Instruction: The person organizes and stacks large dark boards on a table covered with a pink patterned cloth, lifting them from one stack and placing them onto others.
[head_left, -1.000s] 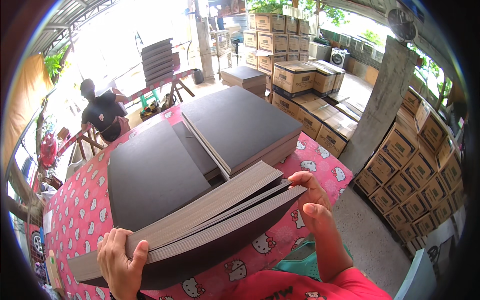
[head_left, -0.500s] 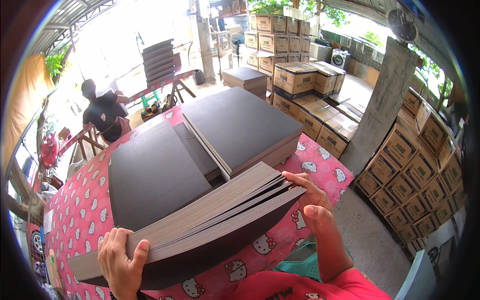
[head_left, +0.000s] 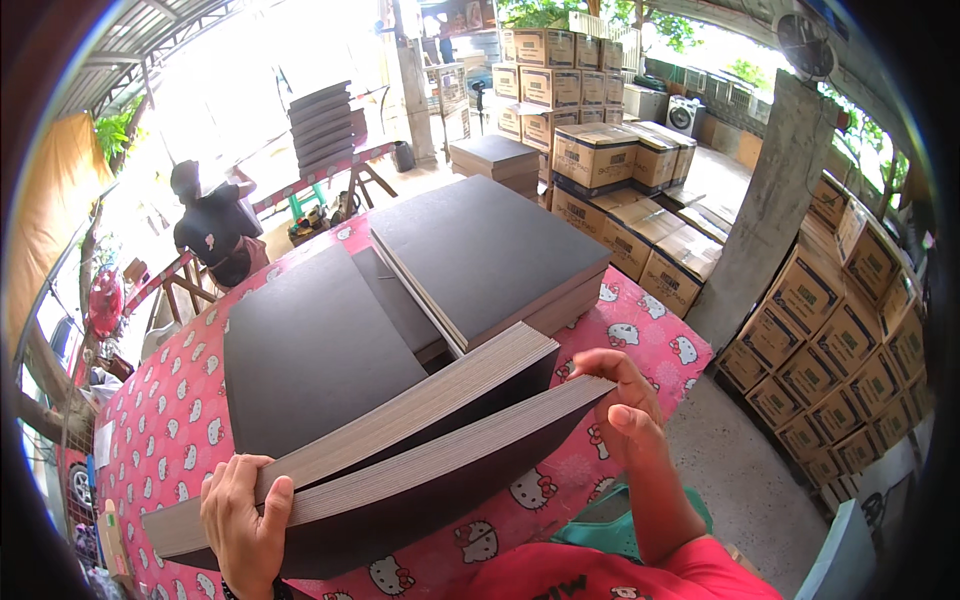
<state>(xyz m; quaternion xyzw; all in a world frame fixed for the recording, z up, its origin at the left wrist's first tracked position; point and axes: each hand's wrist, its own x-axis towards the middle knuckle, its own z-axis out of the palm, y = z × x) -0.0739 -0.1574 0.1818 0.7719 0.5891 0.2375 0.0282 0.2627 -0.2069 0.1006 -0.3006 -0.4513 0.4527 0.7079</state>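
Note:
A thick stack of black boards [head_left: 455,447] with grey-brown edges stands tilted on its long side at the table's near edge. Its right end is split by a wedge-shaped gap into a far bundle and a near bundle. My left hand [head_left: 243,520] is closed over the stack's left end, thumb on the near side. At the other end, my right hand [head_left: 628,405] curls its fingers round the near bundle's corner, its thumb raised. Beyond lie a flat black board pile [head_left: 310,345] and a taller black pile [head_left: 490,255], with pale strips along its left side.
A pink cartoon-print cloth covers the table [head_left: 165,440]. Cardboard cartons [head_left: 800,340] are piled beyond a concrete post [head_left: 770,215] on the right, and more cartons [head_left: 595,155] stand behind. A person [head_left: 215,225] in dark clothes is at a far-left bench by a board stack [head_left: 322,128].
The gap at the stack's right end has widened, with the thin loose layers there now gathered into the two bundles. My left hand keeps its place. The far person has turned and raised an arm.

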